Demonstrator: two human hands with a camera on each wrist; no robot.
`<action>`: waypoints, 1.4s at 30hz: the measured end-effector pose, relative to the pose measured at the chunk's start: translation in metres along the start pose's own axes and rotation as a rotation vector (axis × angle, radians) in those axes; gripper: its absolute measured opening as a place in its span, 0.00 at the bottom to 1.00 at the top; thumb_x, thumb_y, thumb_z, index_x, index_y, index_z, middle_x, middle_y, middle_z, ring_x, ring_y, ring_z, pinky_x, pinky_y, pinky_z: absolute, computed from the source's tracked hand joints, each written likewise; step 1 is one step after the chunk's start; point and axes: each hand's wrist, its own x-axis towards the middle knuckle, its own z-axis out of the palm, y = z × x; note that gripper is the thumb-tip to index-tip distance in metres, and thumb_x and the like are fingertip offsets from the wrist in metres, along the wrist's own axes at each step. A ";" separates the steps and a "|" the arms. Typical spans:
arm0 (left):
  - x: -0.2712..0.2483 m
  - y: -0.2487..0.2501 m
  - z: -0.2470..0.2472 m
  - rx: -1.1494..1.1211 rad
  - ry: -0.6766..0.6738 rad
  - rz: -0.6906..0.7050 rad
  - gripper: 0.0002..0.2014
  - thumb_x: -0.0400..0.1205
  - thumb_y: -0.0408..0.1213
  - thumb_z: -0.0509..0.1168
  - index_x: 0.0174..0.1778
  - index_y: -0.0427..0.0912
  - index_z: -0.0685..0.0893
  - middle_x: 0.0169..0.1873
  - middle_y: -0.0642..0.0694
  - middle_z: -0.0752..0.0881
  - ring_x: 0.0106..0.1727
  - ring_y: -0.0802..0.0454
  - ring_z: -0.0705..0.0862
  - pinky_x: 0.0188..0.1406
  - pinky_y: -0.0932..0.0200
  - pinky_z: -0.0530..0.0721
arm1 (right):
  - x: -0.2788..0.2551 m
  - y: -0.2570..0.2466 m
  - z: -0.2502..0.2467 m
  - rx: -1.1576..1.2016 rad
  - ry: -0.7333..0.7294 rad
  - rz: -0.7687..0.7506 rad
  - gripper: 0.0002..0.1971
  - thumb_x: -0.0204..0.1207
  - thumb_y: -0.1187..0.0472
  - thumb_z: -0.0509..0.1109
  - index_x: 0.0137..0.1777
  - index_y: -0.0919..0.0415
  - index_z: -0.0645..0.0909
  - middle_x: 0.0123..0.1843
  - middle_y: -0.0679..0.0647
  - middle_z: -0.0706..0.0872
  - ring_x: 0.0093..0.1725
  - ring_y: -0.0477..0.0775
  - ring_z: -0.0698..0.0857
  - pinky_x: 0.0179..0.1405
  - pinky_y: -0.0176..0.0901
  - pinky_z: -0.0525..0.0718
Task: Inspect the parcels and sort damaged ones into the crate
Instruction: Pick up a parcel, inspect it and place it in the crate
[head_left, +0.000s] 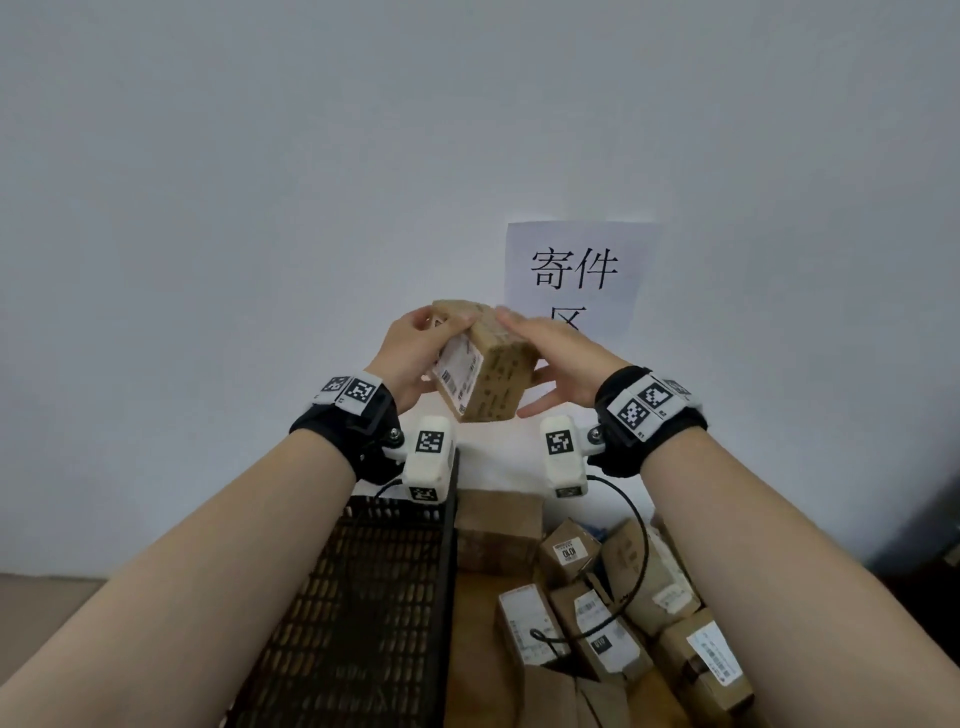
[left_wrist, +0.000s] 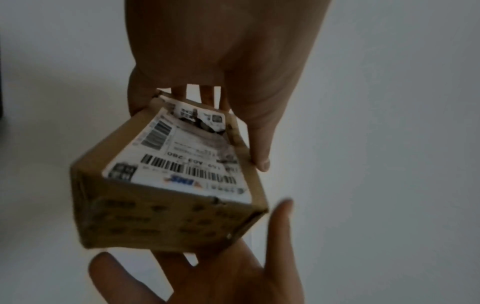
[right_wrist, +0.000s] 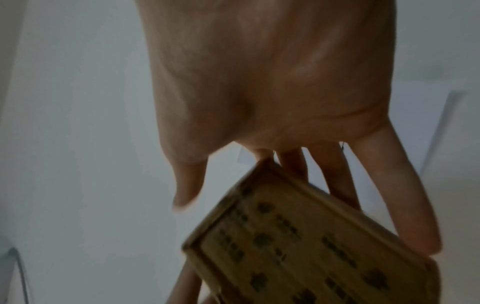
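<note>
I have the box lifted before the wall, above the crate. My left hand pinches its end; my right hand cradles it, fingers spread. The label looks torn, though blurred, so I'd turn slowly and check every face.

A brown bench holds a black crate with holes in its sides on the left. Beside the crate, on the right, many small cardboard boxes with white labels lie in a messy pile.
</note>
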 end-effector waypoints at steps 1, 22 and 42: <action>0.000 -0.002 -0.006 0.007 0.009 0.000 0.19 0.86 0.47 0.73 0.70 0.45 0.86 0.56 0.47 0.93 0.53 0.49 0.92 0.48 0.49 0.88 | 0.004 0.001 0.012 -0.041 -0.016 0.004 0.24 0.79 0.36 0.74 0.64 0.53 0.81 0.59 0.57 0.88 0.57 0.62 0.91 0.53 0.71 0.92; 0.021 -0.159 -0.225 -0.067 0.320 -0.357 0.14 0.90 0.45 0.65 0.69 0.44 0.85 0.63 0.47 0.86 0.68 0.46 0.84 0.65 0.42 0.87 | 0.150 0.152 0.239 0.392 -0.104 0.541 0.11 0.83 0.59 0.72 0.64 0.57 0.83 0.60 0.63 0.88 0.62 0.66 0.86 0.62 0.70 0.88; 0.090 -0.310 -0.278 0.180 0.263 -0.514 0.29 0.94 0.58 0.47 0.74 0.42 0.83 0.57 0.51 0.88 0.53 0.60 0.85 0.59 0.51 0.79 | 0.265 0.335 0.360 0.397 -0.041 0.792 0.25 0.76 0.63 0.79 0.72 0.67 0.81 0.58 0.64 0.92 0.55 0.66 0.91 0.31 0.55 0.91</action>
